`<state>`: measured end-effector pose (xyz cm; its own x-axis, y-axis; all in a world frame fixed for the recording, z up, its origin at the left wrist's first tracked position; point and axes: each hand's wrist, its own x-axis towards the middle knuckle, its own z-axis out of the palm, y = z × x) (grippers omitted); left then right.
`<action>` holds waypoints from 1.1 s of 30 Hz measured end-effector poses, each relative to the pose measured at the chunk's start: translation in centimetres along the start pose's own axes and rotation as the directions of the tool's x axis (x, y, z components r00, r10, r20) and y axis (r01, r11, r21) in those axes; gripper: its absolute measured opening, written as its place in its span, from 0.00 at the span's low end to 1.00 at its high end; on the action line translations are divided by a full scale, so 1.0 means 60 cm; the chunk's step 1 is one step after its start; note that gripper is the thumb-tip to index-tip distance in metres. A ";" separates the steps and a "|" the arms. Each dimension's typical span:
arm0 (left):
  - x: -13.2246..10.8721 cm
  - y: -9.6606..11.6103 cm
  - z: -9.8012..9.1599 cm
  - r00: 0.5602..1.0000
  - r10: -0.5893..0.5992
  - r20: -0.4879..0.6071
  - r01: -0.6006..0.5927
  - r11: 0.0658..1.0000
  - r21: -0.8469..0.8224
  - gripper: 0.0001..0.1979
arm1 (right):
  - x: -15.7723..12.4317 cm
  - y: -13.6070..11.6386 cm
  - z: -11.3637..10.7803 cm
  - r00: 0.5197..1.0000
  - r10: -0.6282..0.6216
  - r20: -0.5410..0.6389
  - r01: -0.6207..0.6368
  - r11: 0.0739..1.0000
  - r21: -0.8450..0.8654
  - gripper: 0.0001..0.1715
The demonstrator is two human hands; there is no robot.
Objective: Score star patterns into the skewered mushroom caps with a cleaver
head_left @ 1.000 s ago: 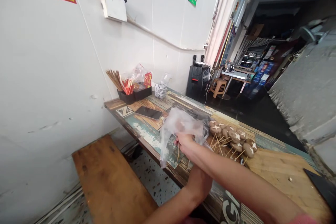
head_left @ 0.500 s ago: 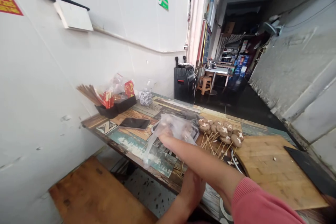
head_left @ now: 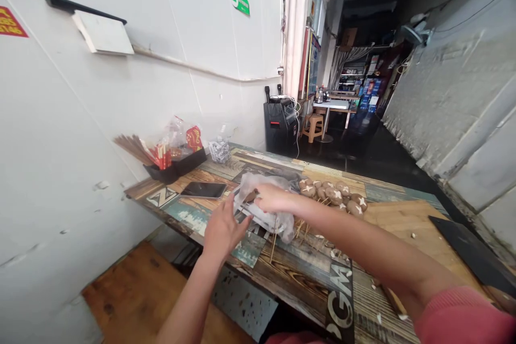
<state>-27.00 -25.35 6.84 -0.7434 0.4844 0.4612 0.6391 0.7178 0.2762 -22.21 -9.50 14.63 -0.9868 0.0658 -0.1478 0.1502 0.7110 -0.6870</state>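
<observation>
A clear plastic bag (head_left: 284, 220) lies crumpled on the patterned table in front of me. My right hand (head_left: 271, 198) is at the bag's mouth, fingers closed on a brown mushroom (head_left: 250, 196) that is partly hidden. At the bag's near left side is my left hand (head_left: 221, 230), its fingers apart and holding nothing; whether its fingertips touch the plastic I cannot tell. Right of the bag, several skewered mushrooms (head_left: 334, 195) with white crosses cut in their caps are heaped, sticks pointing towards me. Loose wooden skewers (head_left: 274, 244) lie by the bag.
A phone (head_left: 203, 190) lies left of the bag. Behind it stand a black holder (head_left: 177, 166) with sticks and packets, and a clear tub (head_left: 220, 151). On the right are a wooden cutting board (head_left: 397, 226) and a dark flat blade-like piece (head_left: 463, 244). White scraps dot the table.
My left hand has come up from below the right forearm to the bag's left side and opened. The bag's hanging part now lies on the right; the mushroom shows at my right fingers.
</observation>
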 end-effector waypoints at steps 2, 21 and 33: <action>0.012 -0.002 0.007 0.986 -0.057 0.159 0.048 0.997 0.061 0.28 | -0.034 -0.003 -0.040 0.998 0.014 0.056 -0.018 0.997 0.073 0.07; -0.049 0.142 0.031 0.933 0.353 -0.066 -0.351 0.854 -0.384 0.17 | -0.287 0.299 0.020 0.636 0.759 -0.136 -0.215 0.344 0.914 0.14; -0.101 0.196 0.030 0.856 0.500 0.127 -0.327 0.717 -0.615 0.18 | -0.229 0.318 0.055 0.741 0.653 -0.153 0.262 -0.071 0.963 0.08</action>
<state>-15.35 -18.93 5.76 -0.3421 0.8377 0.4257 0.8232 0.0487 0.5657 -5.61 0.85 1.18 -0.6426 0.6206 -0.4493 -0.2113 -0.7073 -0.6746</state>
